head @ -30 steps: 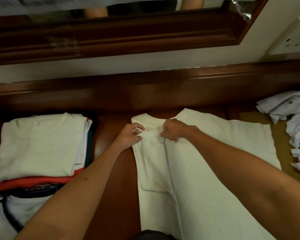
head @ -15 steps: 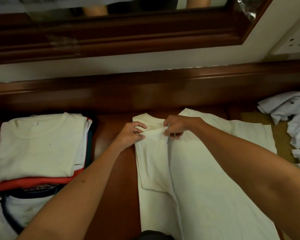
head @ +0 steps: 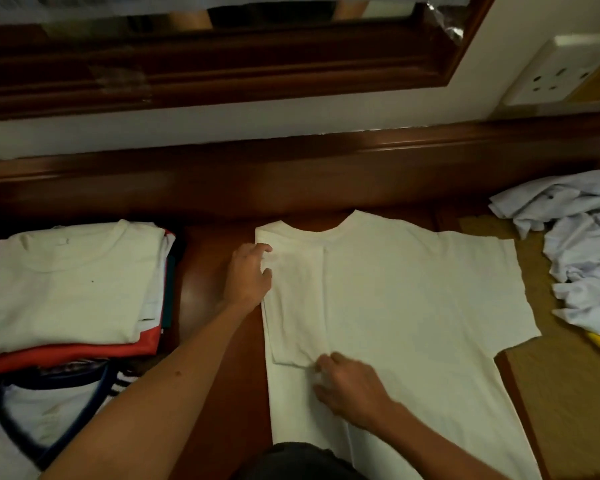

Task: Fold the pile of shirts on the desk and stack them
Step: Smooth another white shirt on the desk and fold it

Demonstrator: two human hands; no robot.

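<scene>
shirt (head: 395,306) flat on desk (head: 222,341) — both hands on folded left side

Head-worn view, looking down — close over desk (head: 219,358)

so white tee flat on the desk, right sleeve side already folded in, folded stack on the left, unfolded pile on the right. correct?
One error: the head view shows the white tee folded in on its left side, under the left hand; the right sleeve lies spread out. Folded stack left, unfolded pile right: correct.

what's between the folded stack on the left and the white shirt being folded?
Bare brown desk, crossed by the left hand and its forearm, in the head view.
</scene>
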